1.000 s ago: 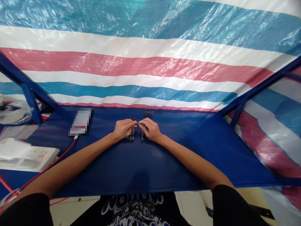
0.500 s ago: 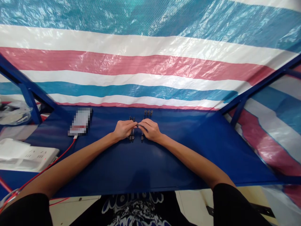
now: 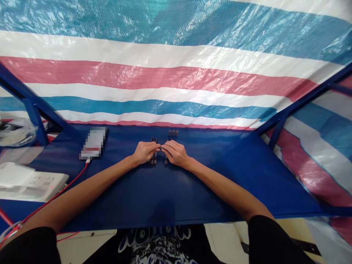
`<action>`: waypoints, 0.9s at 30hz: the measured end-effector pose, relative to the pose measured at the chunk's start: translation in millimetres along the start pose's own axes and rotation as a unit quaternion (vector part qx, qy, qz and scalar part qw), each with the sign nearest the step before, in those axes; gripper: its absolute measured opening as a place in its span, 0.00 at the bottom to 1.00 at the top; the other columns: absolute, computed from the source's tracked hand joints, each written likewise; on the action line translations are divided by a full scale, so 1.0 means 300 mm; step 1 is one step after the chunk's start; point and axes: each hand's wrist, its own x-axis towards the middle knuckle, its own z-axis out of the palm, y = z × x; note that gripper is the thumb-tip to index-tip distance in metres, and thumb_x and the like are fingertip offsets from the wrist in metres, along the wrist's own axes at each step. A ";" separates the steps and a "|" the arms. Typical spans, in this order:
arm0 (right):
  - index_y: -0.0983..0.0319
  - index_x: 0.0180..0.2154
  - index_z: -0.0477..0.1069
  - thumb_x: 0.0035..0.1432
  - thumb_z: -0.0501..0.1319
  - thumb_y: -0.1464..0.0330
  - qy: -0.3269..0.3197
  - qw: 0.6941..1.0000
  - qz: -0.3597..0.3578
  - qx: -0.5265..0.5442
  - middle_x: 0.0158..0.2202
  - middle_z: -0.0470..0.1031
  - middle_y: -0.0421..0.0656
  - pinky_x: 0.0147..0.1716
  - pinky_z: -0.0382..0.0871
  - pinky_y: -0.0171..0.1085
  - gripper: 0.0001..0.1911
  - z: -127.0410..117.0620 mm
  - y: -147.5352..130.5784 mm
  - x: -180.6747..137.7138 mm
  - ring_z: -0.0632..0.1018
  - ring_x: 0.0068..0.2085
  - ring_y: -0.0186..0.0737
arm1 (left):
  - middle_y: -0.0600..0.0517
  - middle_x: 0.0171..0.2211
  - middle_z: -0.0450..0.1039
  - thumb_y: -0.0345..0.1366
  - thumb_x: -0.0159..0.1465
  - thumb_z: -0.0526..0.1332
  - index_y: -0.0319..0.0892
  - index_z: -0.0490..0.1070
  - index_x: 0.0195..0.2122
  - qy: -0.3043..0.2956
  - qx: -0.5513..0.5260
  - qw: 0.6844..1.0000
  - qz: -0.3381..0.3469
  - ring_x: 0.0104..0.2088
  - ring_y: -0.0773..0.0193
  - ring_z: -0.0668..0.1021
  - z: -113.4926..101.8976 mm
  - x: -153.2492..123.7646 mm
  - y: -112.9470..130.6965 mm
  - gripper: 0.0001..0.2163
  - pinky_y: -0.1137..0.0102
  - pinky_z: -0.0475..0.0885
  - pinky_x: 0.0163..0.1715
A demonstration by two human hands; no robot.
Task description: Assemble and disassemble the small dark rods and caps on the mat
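Note:
My left hand [image 3: 144, 152] and my right hand [image 3: 174, 153] meet at the middle of the blue table [image 3: 176, 190], fingertips pinched together on a small dark part between them, too small to name. Under and between the hands lie a few thin dark pens or rods [image 3: 153, 161], side by side, pointing away from me. Three small dark caps [image 3: 173, 132] stand in a row just beyond my right hand.
A phone [image 3: 93, 143] with a red cable [image 3: 68, 183] lies at the left of the table. A white power strip [image 3: 35, 181] sits at the far left. A striped tarp [image 3: 176, 73] walls the back and right side.
The dark piece that showed between my fingertips is now almost covered as both hands' fingertips closed together. The hands stayed in place.

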 end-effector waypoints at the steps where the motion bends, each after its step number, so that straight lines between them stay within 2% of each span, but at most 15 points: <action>1: 0.65 0.41 0.73 0.64 0.54 0.71 0.000 1.000 -0.005 -0.002 0.35 0.75 0.49 0.40 0.74 0.41 0.10 -0.001 0.000 0.001 0.75 0.37 0.41 | 0.52 0.23 0.73 0.39 0.70 0.51 0.39 0.76 0.37 -0.003 -0.004 1.000 0.000 0.22 0.71 0.73 0.000 0.000 -0.001 0.15 0.77 0.64 0.22; 9: 0.65 0.40 0.74 0.64 0.54 0.71 0.003 0.999 -0.023 -0.028 0.35 0.75 0.48 0.38 0.74 0.40 0.10 -0.002 0.001 0.000 0.74 0.36 0.40 | 0.52 0.24 0.74 0.38 0.69 0.50 0.39 0.76 0.37 -0.002 -0.006 1.000 0.003 0.22 0.71 0.74 0.000 0.001 -0.001 0.15 0.77 0.64 0.21; 14: 0.66 0.39 0.73 0.63 0.55 0.70 0.038 0.999 0.010 0.002 0.35 0.75 0.49 0.39 0.74 0.39 0.09 -0.003 -0.002 0.009 0.74 0.37 0.40 | 0.53 0.23 0.73 0.36 0.67 0.55 0.39 0.76 0.36 0.046 0.030 0.998 0.012 0.22 0.71 0.73 -0.001 0.012 0.014 0.11 0.76 0.64 0.23; 18: 0.66 0.41 0.72 0.64 0.55 0.68 0.041 0.997 0.058 0.029 0.37 0.75 0.50 0.41 0.73 0.39 0.09 -0.007 -0.003 0.015 0.75 0.40 0.40 | 0.52 0.25 0.74 0.35 0.66 0.57 0.39 0.76 0.36 0.078 0.043 0.996 -0.009 0.25 0.70 0.74 -0.002 0.014 0.014 0.09 0.76 0.67 0.26; 22: 0.64 0.35 0.71 0.66 0.52 0.66 0.030 0.991 0.121 0.047 0.32 0.74 0.47 0.38 0.71 0.38 0.12 -0.014 0.003 0.019 0.75 0.35 0.39 | 0.51 0.27 0.76 0.34 0.65 0.58 0.40 0.76 0.36 0.077 0.058 0.995 -0.016 0.27 0.69 0.76 -0.005 0.015 0.013 0.07 0.75 0.69 0.28; 27: 0.63 0.30 0.70 0.67 0.51 0.65 0.011 0.990 0.128 0.066 0.27 0.72 0.44 0.33 0.69 0.36 0.16 -0.013 0.013 0.021 0.73 0.30 0.36 | 0.53 0.27 0.76 0.33 0.65 0.59 0.41 0.75 0.37 0.076 0.106 0.991 0.020 0.25 0.70 0.74 -0.011 0.016 0.020 0.05 0.74 0.67 0.28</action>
